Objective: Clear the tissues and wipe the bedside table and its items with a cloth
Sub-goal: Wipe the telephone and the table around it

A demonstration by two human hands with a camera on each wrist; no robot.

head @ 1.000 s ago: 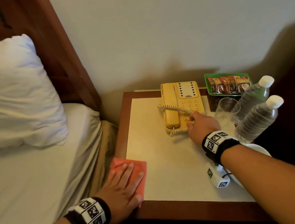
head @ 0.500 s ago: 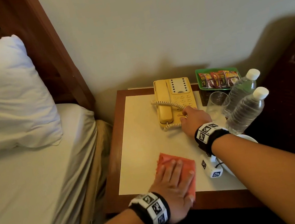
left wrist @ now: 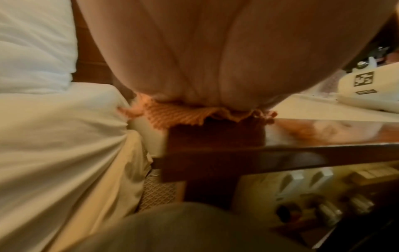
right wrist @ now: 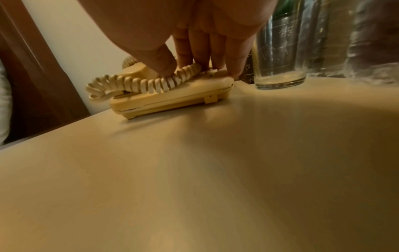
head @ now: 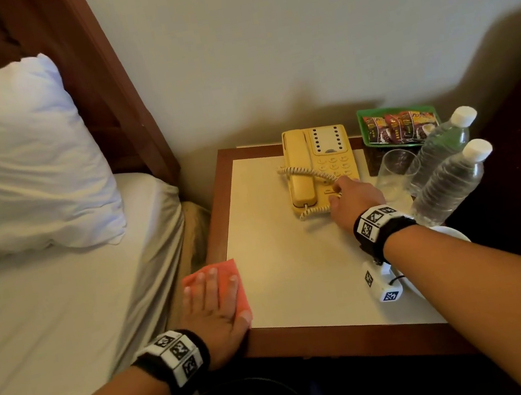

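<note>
An orange cloth [head: 228, 281] lies on the front left corner of the bedside table [head: 288, 283], partly over its wooden edge. My left hand [head: 214, 306] presses flat on the cloth with straight fingers. The left wrist view shows the cloth [left wrist: 179, 116] bunched under my left hand [left wrist: 215, 59] at the table's corner [left wrist: 215, 153]. A yellow corded phone [head: 313, 167] sits at the back of the table. My right hand [head: 352, 200] rests on the phone's near right corner. In the right wrist view the fingers [right wrist: 198, 46] press on the phone [right wrist: 172, 98] and the thumb touches its coiled cord [right wrist: 138, 83]. No tissues show.
Right of the phone stand an empty glass [head: 394, 173], two water bottles [head: 448, 185] and a green tray of sachets [head: 398, 129]. A white dish [head: 453, 234] sits under my right forearm. The bed [head: 61, 302] and pillow [head: 9, 165] adjoin the table's left side.
My left hand slid the cloth from the front left corner to the front middle, then back to the left corner. The right hand has stayed on the phone.
</note>
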